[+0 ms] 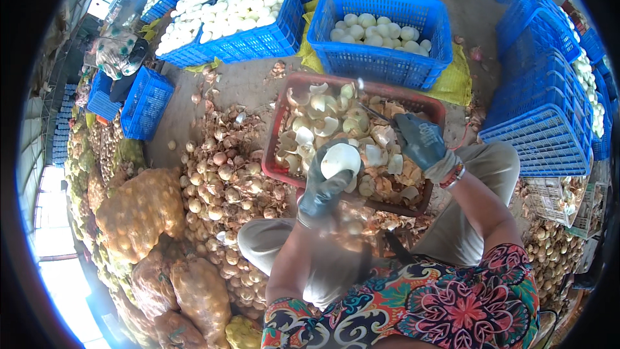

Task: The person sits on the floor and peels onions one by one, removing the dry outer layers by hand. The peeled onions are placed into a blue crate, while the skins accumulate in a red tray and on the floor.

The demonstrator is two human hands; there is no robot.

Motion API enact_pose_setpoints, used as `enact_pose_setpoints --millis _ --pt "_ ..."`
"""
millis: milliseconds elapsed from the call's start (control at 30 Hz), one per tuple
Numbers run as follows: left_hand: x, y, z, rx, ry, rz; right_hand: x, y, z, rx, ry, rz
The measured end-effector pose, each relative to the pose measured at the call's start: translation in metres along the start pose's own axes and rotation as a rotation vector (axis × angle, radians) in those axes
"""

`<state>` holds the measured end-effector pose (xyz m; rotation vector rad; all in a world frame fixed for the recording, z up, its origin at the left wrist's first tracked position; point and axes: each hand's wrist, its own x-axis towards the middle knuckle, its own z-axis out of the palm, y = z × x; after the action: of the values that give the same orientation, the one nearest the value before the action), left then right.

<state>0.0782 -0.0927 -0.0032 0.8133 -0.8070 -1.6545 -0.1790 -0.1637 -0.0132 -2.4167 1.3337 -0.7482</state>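
Note:
My left hand, in a dark coated glove, is closed around a peeled white onion. The onion sits above the near part of a red plastic crate. In that crate lie onion skins, pale outer layers and several greenish onions. My right hand, gloved the same way, is over the crate's right side. It grips a knife whose thin blade points up and left, away from the onion. The knife's handle is mostly hidden by the fingers.
Beyond the red crate stands a blue crate partly filled with peeled onions. More filled crates are at the upper left, and stacked blue crates at the right. Unpeeled onions and mesh sacks lie left. Another person is farther off.

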Motion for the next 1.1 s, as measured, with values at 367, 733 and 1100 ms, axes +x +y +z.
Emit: enact_pose_setpoints --millis 367,733,1100 --pt "-0.002 -0.001 -0.012 0.867 0.162 -0.050 -0.027 -0.004 0.027 0.286 -0.249 -0.109" --pt "0.042 0.005 0.005 0.406 0.118 -0.189 -0.052 0.024 0.037 -0.131 -0.293 0.078" --pt "0.121 0.140 -0.001 1.353 0.296 0.884 -0.037 0.035 0.036 -0.281 -0.331 -0.042"
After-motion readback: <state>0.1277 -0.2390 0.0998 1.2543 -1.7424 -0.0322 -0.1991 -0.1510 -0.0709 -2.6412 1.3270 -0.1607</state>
